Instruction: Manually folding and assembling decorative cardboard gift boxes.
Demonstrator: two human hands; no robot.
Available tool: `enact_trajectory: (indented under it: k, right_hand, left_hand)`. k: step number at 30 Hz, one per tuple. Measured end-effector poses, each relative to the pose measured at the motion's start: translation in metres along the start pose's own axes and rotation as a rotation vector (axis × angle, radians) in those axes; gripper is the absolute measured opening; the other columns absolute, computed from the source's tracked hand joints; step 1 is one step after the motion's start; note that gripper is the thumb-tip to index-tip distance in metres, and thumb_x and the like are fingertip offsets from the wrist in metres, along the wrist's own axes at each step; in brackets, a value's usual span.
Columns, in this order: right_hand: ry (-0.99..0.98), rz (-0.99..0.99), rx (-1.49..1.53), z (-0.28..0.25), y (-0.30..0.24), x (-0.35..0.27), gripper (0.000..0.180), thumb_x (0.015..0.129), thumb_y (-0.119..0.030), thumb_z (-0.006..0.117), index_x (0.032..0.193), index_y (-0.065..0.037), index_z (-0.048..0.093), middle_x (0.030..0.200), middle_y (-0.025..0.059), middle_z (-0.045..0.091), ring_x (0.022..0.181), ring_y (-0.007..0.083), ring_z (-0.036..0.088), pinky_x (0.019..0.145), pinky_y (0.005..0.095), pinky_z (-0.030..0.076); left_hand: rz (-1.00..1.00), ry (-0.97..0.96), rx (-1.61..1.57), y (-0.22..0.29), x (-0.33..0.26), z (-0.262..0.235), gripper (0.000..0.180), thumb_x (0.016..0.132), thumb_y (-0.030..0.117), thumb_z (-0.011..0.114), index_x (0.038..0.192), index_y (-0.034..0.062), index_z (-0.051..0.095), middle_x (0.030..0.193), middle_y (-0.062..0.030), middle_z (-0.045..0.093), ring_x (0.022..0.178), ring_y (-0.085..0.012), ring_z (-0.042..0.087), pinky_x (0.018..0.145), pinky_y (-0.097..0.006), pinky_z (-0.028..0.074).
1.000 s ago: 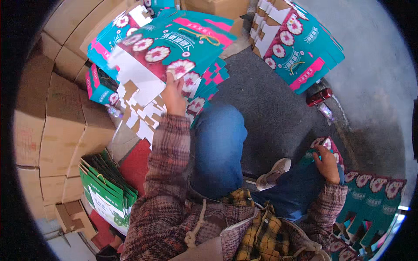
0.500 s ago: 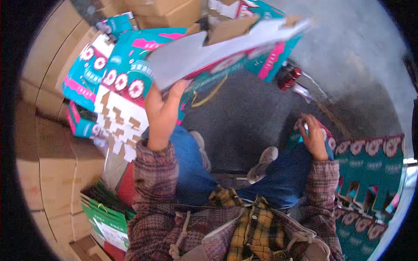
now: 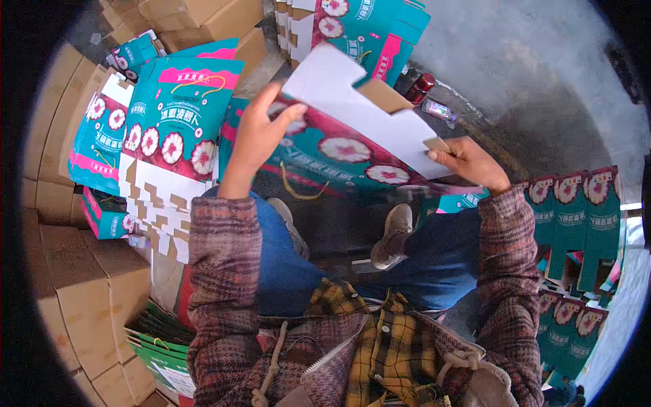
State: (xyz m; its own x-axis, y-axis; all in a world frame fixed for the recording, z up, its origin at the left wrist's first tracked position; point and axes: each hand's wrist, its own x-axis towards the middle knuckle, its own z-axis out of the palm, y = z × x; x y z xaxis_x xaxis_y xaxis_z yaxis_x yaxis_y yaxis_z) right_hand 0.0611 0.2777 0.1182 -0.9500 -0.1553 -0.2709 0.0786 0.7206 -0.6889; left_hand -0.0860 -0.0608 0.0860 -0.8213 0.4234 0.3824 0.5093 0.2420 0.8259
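Note:
A teal and maroon gift carton (image 3: 346, 148) with round fruit pictures is held up in front of me, its white inner flaps turned upward. My left hand (image 3: 256, 132) grips its left end, thumb on the printed face. At the opposite end, my right hand (image 3: 478, 165) pinches a notched flap between thumb and fingers. A yellow cord handle (image 3: 298, 193) hangs below the carton. Beneath the right end, part of another teal printed piece (image 3: 461, 202) shows by my right knee.
Flattened teal cartons (image 3: 183, 108) lean at the left, beside stacked brown boxes (image 3: 81, 285). More teal cartons stand at the top (image 3: 369, 34) and right (image 3: 573, 217). Green cartons (image 3: 159, 342) sit lower left. A dark red cylinder (image 3: 420, 88) and a small clear bottle (image 3: 437, 108) are on the floor.
My right hand has moved up from beside my right knee and taken hold of the carton's right end. The carton has swung lower and now slopes down to the right.

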Motion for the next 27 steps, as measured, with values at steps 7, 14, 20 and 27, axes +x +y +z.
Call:
enact_trajectory:
  k: [7,14,20,27]
  right_hand:
    - [0.249,0.074,0.005,0.009,0.029,0.062,0.048,0.092,-0.044,0.054,0.086,0.002,0.063,0.066,0.0008,0.054,0.062,0.0107,0.048,0.056,0.0305,0.042]
    - [0.208,0.217,0.709,0.046,0.022,0.087,0.040,0.093,-0.037,0.053,0.110,-0.002,0.059,0.090,0.0058,0.066,0.076,0.0151,0.063,0.063,0.0262,0.052]
    - [0.195,0.217,0.728,0.056,0.025,0.079,0.039,0.093,-0.033,0.053,0.117,-0.003,0.054,0.098,0.0046,0.064,0.075,0.0118,0.062,0.060,0.0232,0.052]
    - [0.448,0.099,0.403,0.006,0.093,0.081,0.030,0.092,-0.029,0.051,0.099,-0.001,0.059,0.077,0.0048,0.063,0.060,0.0126,0.060,0.051,0.0272,0.046]
  left_hand:
    - [0.117,0.037,0.372,-0.018,-0.010,0.070,0.075,0.073,0.032,0.076,0.128,-0.0047,0.041,0.130,-0.0244,0.045,0.123,-0.0373,0.043,0.105,-0.043,0.033]
    - [0.082,-0.298,-0.048,-0.007,-0.041,0.130,0.104,0.067,0.044,0.079,0.139,-0.0063,0.023,0.138,-0.0279,0.033,0.130,-0.0395,0.035,0.108,-0.042,0.028]
    - [-0.126,-0.185,0.016,-0.020,-0.051,0.128,0.077,0.088,0.029,0.057,0.144,-0.0018,0.013,0.141,-0.0268,0.030,0.128,-0.0402,0.036,0.104,-0.041,0.035]
    - [-0.022,-0.126,0.109,-0.015,-0.062,0.109,0.063,0.089,0.007,0.046,0.146,0.0112,0.018,0.127,-0.0229,0.047,0.100,-0.0427,0.055,0.084,-0.047,0.048]
